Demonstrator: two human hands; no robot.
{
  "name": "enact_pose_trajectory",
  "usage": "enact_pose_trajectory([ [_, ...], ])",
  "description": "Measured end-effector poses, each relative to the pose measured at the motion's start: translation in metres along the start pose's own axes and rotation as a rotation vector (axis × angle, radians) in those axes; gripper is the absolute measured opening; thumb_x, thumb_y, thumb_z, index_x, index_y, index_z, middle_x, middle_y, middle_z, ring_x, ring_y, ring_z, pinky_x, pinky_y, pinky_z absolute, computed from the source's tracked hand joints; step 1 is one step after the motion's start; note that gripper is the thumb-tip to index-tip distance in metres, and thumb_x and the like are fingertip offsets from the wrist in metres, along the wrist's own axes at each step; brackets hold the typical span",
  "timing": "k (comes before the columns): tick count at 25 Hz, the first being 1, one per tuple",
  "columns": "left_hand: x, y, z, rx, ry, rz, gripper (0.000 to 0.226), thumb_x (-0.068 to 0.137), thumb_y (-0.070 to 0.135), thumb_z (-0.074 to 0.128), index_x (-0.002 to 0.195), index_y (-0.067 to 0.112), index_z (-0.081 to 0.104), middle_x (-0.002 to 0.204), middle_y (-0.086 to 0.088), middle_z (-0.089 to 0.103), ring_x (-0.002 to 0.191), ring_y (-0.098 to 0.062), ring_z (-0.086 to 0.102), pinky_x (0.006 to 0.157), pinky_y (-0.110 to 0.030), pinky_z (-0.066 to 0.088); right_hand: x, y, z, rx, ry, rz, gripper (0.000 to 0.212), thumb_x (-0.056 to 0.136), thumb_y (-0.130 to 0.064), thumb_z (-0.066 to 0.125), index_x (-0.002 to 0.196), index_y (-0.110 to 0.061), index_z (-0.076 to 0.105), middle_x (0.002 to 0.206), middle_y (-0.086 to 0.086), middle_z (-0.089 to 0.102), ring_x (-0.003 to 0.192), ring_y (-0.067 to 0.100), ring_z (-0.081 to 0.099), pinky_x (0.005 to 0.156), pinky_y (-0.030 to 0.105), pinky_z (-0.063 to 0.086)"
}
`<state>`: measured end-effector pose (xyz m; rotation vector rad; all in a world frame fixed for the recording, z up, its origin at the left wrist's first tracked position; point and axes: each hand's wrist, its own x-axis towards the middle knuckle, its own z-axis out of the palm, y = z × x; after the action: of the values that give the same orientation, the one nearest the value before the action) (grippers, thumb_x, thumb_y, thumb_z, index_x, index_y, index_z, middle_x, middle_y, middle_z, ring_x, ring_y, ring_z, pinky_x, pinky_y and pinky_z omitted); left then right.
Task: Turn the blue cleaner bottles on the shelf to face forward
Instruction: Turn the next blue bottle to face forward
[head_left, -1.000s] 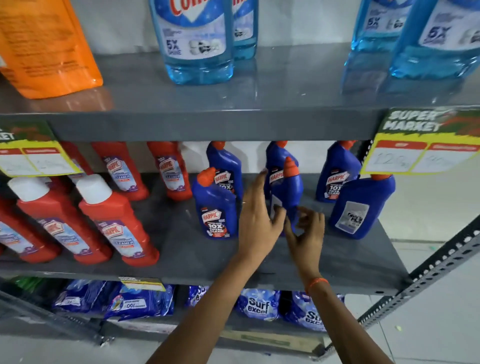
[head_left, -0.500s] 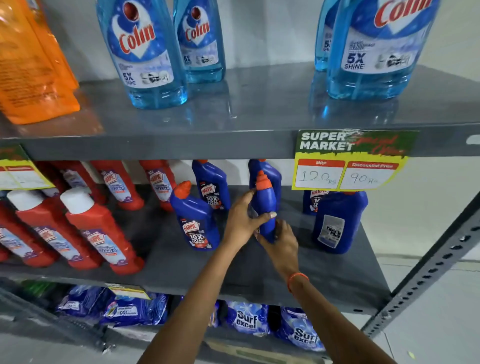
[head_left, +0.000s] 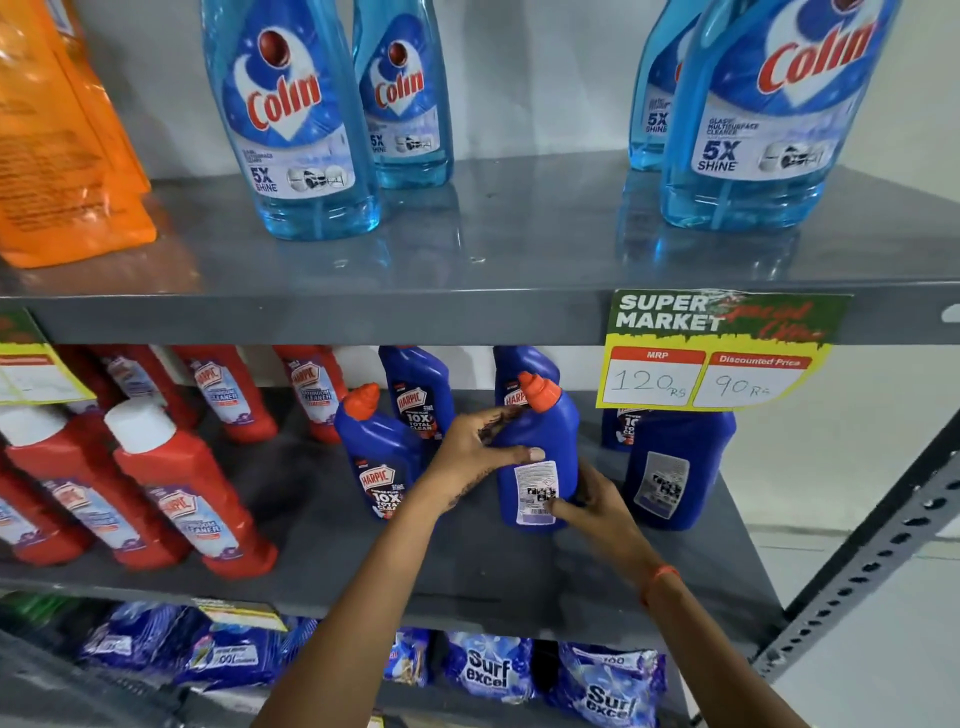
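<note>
Several dark blue Harpic bottles with orange caps stand on the middle grey shelf (head_left: 363, 577). Both my hands hold one blue bottle (head_left: 548, 439) at the shelf's middle; its white back label faces me. My left hand (head_left: 480, 449) grips its left side with the thumb across the front. My right hand (head_left: 592, 506) holds its lower right. To the left, a blue bottle (head_left: 379, 457) shows its front label. To the right, another blue bottle (head_left: 675, 467) shows its back label. Two more blue bottles (head_left: 418, 395) stand behind, front labels showing.
Red Harpic bottles (head_left: 192, 493) with white caps fill the shelf's left half. Light blue Colin bottles (head_left: 291, 119) and orange pouches (head_left: 62, 145) stand on the upper shelf. A price tag (head_left: 717, 353) hangs from that shelf's edge. Surf Excel packets (head_left: 488, 670) lie below. A perforated upright (head_left: 872, 551) runs at right.
The bottle between my hands has turned so its white back label now faces me. My hands have shifted around it. The camera has tilted upward, showing more of the upper shelf.
</note>
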<state>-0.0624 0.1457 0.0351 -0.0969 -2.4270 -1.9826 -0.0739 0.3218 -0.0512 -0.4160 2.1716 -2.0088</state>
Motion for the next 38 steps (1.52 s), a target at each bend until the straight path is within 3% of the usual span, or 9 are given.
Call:
enact_pose_trajectory([
  [3,0.0,-0.003,0.018,-0.062,0.243,0.009,0.047,0.052,0.024,0.088,0.094,0.021,0.066,0.097,-0.003,0.073,0.089,-0.018,0.069,0.079,-0.03,0.057,-0.003,-0.009,0.007,-0.144,0.088,-0.05,0.067,0.059,-0.026,0.079,0.118,-0.02,0.047,0.114,0.002,0.061,0.103,0.015,0.06,0.091,0.036,0.051],
  [7,-0.001,0.004,0.032,0.131,0.566,-0.06,0.051,0.05,0.053,0.08,0.085,0.018,0.065,0.084,-0.002,0.074,0.075,-0.02,0.069,0.071,-0.039,0.058,-0.02,-0.011,0.041,-0.487,0.263,-0.093,0.115,0.047,-0.059,0.077,0.139,-0.009,0.027,0.135,0.008,0.034,0.127,0.02,0.033,0.106,0.035,0.035],
  [10,-0.006,0.007,0.04,0.199,0.622,-0.083,0.043,0.057,0.051,0.078,0.08,0.017,0.065,0.081,-0.003,0.073,0.072,-0.021,0.068,0.067,-0.038,0.057,-0.018,-0.009,0.054,-0.65,0.302,-0.099,0.106,0.057,-0.05,0.074,0.141,-0.007,0.025,0.137,0.016,0.039,0.122,0.031,0.039,0.103,0.042,0.039],
  [15,0.0,-0.002,0.025,-0.141,0.272,-0.085,0.033,0.067,0.03,0.08,0.092,0.015,0.065,0.093,-0.006,0.073,0.088,-0.023,0.069,0.076,-0.036,0.059,-0.018,-0.012,0.035,-0.342,0.32,-0.079,0.069,0.051,-0.04,0.061,0.115,-0.015,0.054,0.085,0.001,0.065,0.066,0.006,0.058,0.06,0.014,0.043],
  [18,-0.003,-0.005,0.008,-0.371,-0.05,-0.033,0.033,0.075,0.015,0.072,0.106,0.018,0.061,0.102,0.002,0.07,0.101,-0.013,0.064,0.082,-0.017,0.053,-0.011,-0.011,0.021,-0.277,0.205,-0.134,0.055,0.053,-0.032,0.064,0.105,-0.019,0.057,0.092,-0.003,0.054,0.077,0.001,0.056,0.068,0.008,0.043],
  [21,-0.003,-0.008,-0.005,-0.407,-0.196,-0.043,0.038,0.08,-0.004,0.062,0.108,0.022,0.06,0.098,0.009,0.072,0.099,-0.009,0.065,0.083,-0.018,0.053,-0.001,-0.012,0.014,-0.117,0.077,-0.024,0.057,0.046,-0.029,0.071,0.1,-0.032,0.056,0.105,0.013,0.061,0.089,0.022,0.062,0.083,0.035,0.052],
  [26,-0.003,-0.004,-0.009,-0.184,-0.177,-0.003,0.046,0.071,-0.005,0.072,0.105,0.025,0.063,0.095,0.01,0.072,0.092,-0.005,0.067,0.076,-0.014,0.053,0.007,-0.008,0.008,0.041,-0.019,0.015,0.066,0.053,0.005,0.067,0.11,-0.027,0.057,0.098,0.0,0.071,0.089,0.013,0.065,0.079,0.03,0.056],
  [31,0.002,-0.011,-0.012,-0.23,-0.078,-0.009,0.041,0.072,-0.002,0.072,0.102,0.023,0.063,0.097,0.005,0.071,0.091,-0.009,0.067,0.075,-0.016,0.053,0.016,-0.013,0.011,0.041,-0.038,0.041,0.062,0.06,0.006,0.062,0.111,-0.028,0.055,0.1,0.007,0.066,0.094,0.025,0.06,0.084,0.044,0.052],
  [38,0.005,-0.012,-0.01,-0.3,-0.042,-0.023,0.042,0.076,0.0,0.069,0.112,0.02,0.059,0.103,0.002,0.07,0.096,-0.01,0.067,0.077,-0.016,0.053,0.022,-0.017,0.011,-0.073,-0.033,0.084,0.057,0.07,0.017,0.062,0.115,-0.017,0.051,0.095,0.0,0.065,0.081,0.009,0.064,0.07,0.022,0.057],
])
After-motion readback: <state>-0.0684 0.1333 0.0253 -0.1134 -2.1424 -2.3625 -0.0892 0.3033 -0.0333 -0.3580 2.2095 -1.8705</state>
